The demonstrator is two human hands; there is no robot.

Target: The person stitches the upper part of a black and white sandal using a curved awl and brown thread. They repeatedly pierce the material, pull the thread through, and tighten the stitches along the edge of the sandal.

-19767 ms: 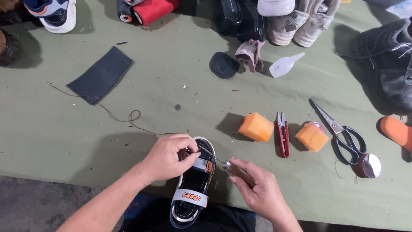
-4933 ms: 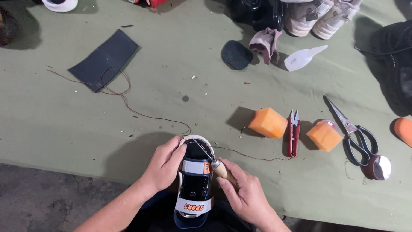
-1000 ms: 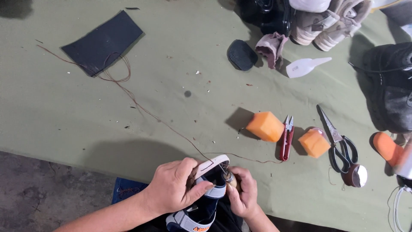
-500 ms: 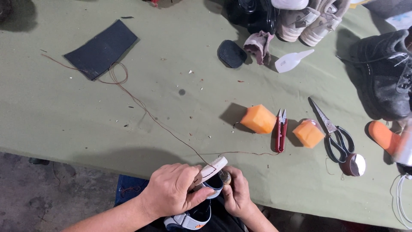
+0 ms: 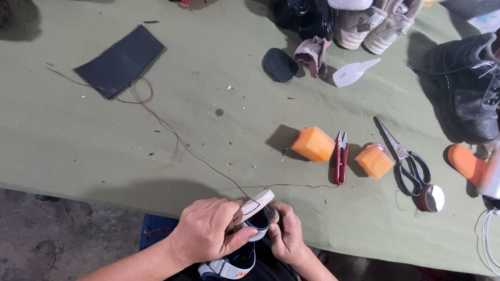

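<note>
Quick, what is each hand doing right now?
Left hand: closed on the sandal.
Right hand: closed on a small tool at the sandal.

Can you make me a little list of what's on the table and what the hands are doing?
left hand: left hand grips the sandal at the table edge
right hand: right hand holds a small tool against the sandal
thread: brown thread runs from the sandal across the table to the dark sheet
tools: red snips, scissors
blocks: two orange blocks, one on each side of the snips
far edge: shoes, black boot, white nozzle bottle
</note>
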